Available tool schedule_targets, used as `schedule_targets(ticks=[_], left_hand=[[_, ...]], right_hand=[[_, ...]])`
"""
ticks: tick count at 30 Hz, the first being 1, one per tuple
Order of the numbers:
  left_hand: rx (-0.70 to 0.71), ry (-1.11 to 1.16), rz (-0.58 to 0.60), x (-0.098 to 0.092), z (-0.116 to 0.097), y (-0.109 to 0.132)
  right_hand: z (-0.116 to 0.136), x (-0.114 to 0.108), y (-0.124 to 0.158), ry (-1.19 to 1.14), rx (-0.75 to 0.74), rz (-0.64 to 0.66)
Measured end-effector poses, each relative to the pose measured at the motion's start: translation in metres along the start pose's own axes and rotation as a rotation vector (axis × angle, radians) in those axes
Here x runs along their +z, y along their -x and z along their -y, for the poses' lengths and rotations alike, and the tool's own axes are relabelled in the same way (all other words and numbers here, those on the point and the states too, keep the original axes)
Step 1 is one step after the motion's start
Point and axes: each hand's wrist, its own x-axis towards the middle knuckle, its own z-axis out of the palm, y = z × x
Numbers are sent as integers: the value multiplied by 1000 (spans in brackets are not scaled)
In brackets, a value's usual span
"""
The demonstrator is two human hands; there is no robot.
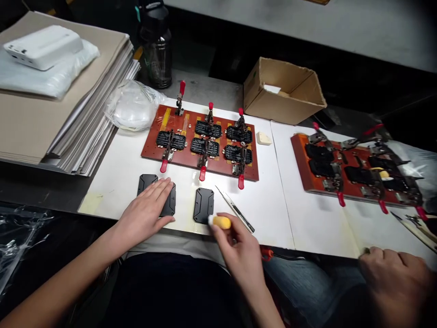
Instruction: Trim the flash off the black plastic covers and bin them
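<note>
- Along the near edge of the white bench [112, 191], the left hand [143, 214] lies flat on a black plastic cover [169, 205]; its fingers [160, 191] are slightly spread and rest on top, and the hand hides much of the cover.
- Just right of it, the right hand [239, 246] pinches a yellow swab [221, 222] between thumb and fingers. Its white tip sits at the corner of a second black cover [204, 206]; contact is hard to make out.
- Steel tweezers [235, 210] lie just beside the swab.
- Farther along lies a red fixture board [200, 168] with black parts under red-handled toggle clamps.
- A second board [307, 171] is cut off on the right.
- Another person's hand [392, 278] rests at the lower right, its grip unclear.
- Behind stand a cardboard box [283, 93] and a stack of card sheets [68, 91].
</note>
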Motion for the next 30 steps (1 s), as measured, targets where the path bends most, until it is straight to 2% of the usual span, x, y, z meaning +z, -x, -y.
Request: schedule_targets(ticks=[2,4,7,11,15,20,24,26,29,30], left_hand=[[-23,56,-7,0,8,2],[-55,118,-28,1,10,0],[-93,194,-50,2,8,-2],[-131,222,-51,2,8,-2],[-134,205,-47,3,11,0],[-126,224,-57,7,14,1],[-121,239,-56,9,16,1],[-131,239,-52,8,16,1],[-138,236,-48,5,17,1],[-129,234,-46,4,17,2]], right_hand=[[18,28,-18,-2,-165,139],[34,52,-38,80,-307,219],[48,71,-54,264,-398,305],[48,65,-53,356,-390,430],[44,62,-55,313,-371,339],[45,65,-61,239,-364,390],[51,72,-63,265,-368,333],[53,67,-58,296,-357,390],[54,49,-45,316,-318,558],[54,44,-40,298,-297,560]])
